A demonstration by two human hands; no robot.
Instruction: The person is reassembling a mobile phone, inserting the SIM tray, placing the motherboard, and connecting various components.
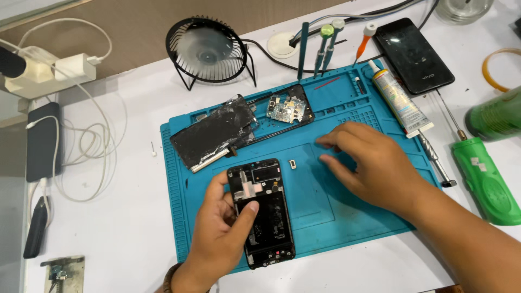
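A blue mat lay on a white counter. The left hand held an opened phone frame near the mat's front edge, its grip closed around the frame's left side with the thumb pressed across the inside. The right hand hovered flat over the mat's middle, fingers loosely spread and holding nothing. A small metal part sat between the hands. Behind lay a cracked back panel, a circuit board, a glue tube and a small fan.
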